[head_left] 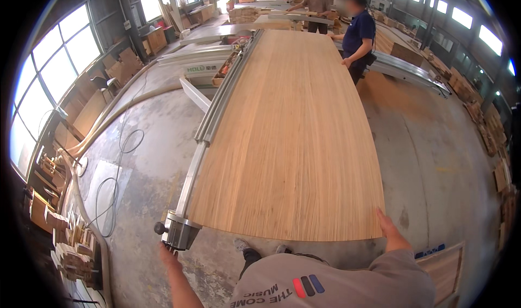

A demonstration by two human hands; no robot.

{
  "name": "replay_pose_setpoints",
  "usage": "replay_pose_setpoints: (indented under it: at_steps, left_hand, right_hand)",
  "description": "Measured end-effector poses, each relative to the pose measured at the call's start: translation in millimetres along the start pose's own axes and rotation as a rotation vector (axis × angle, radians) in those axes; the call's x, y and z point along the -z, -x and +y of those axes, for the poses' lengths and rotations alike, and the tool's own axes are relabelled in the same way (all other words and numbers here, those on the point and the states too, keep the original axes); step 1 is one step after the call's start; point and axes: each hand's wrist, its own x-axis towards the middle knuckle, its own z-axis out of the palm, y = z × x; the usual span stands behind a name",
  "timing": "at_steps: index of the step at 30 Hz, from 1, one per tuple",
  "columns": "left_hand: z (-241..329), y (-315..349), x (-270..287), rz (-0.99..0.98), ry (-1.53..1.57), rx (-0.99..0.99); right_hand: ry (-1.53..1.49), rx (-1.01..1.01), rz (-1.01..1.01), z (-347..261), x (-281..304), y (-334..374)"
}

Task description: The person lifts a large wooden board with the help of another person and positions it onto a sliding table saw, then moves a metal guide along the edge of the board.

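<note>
A large wood-grain panel (287,134) stretches away from me, its near edge just in front of my body. At its near right corner, my right hand (387,228) rests against the side edge, fingers stretched out. My left hand (170,258) is at the metal end block (183,232) with a black knob, at the near end of a long rail (198,172). Its fingertips are partly hidden under the block, so their grip is unclear. Along the far right side, a co-worker (361,31) in a dark blue shirt has hands at the panel's edge.
Metal saw-table beams (401,69) run off to the far right. At left, a hose (103,129) and a loose cable (116,183) lie on the concrete floor. Wood offcuts (73,254) are piled near left. Another person (316,7) stands farther back. A framed panel (442,273) is at lower right.
</note>
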Motion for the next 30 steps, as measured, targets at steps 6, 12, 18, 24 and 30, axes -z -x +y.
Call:
replay_pose_setpoints:
  at_steps: [6, 12, 18, 24, 30]
  left_hand:
    - [1.3, 7.7, -8.6, 0.037, 0.005, -0.009]
    - [1.5, 13.6, -15.8, 0.075, 0.037, -0.019]
    - [4.0, 19.7, -20.3, 0.138, 0.065, -0.038]
    - [2.9, 20.8, -22.6, 0.133, 0.096, -0.049]
    - [2.6, 21.8, -24.2, 0.102, 0.077, -0.065]
  right_hand:
    - [-0.003, -0.011, 0.08, 19.5, 1.6, -19.0]
    - [-0.029, -0.015, 0.065, 22.4, 5.4, -25.6]
    - [0.019, -0.063, 0.132, -2.6, -4.7, -0.8]
    - [-0.004, -0.03, 0.102, 0.6, -2.6, -2.4]
    - [-0.013, -0.01, 0.114, 8.6, -0.6, -9.8]
